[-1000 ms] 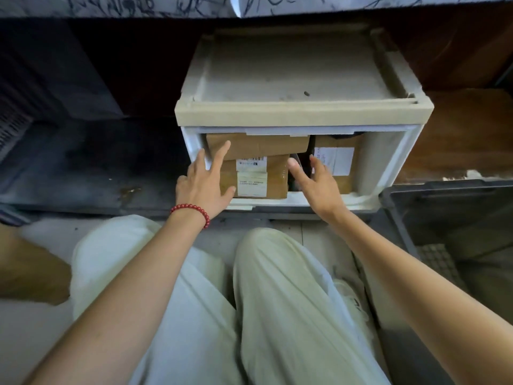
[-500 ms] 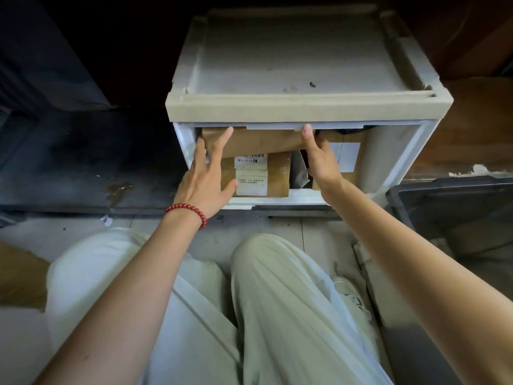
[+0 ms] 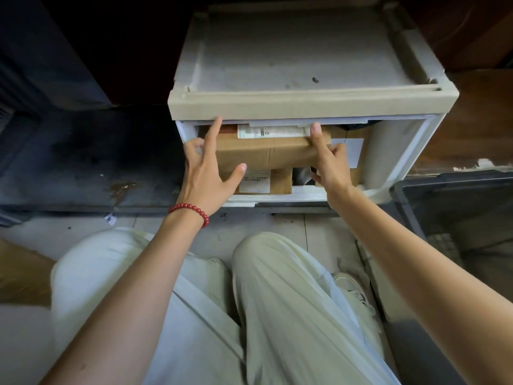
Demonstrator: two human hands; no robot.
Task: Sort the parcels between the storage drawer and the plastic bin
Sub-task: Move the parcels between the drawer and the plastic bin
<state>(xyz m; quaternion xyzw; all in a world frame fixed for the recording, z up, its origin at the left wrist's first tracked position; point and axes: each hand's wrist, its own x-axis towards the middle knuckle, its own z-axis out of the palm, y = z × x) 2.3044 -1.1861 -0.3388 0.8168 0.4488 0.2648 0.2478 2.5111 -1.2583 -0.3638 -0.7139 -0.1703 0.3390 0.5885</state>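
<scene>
The white storage drawer [image 3: 305,104] stands on the floor in front of me with its front open. Inside, a flat brown cardboard parcel [image 3: 266,154] with a white label on top lies across the upper part, tilted forward. My left hand [image 3: 206,173] grips its left end, thumb under the front edge and forefinger along the side. My right hand [image 3: 330,162] grips its right end. Below it sits a second brown parcel [image 3: 280,180] with a white label. A third parcel [image 3: 351,152] stands at the right, partly hidden. The dark plastic bin [image 3: 455,207] is at the right.
A dark low platform [image 3: 83,168] runs left of the drawer. My legs in pale trousers [image 3: 277,301] fill the foreground over a tiled floor. A brown cardboard piece [image 3: 19,270] lies at the far left. Wooden flooring [image 3: 477,129] lies behind the bin.
Both hands have closed around the ends of the top parcel. The parcel has come forward and tipped, so its top label now shows. The camera has moved closer to the drawer.
</scene>
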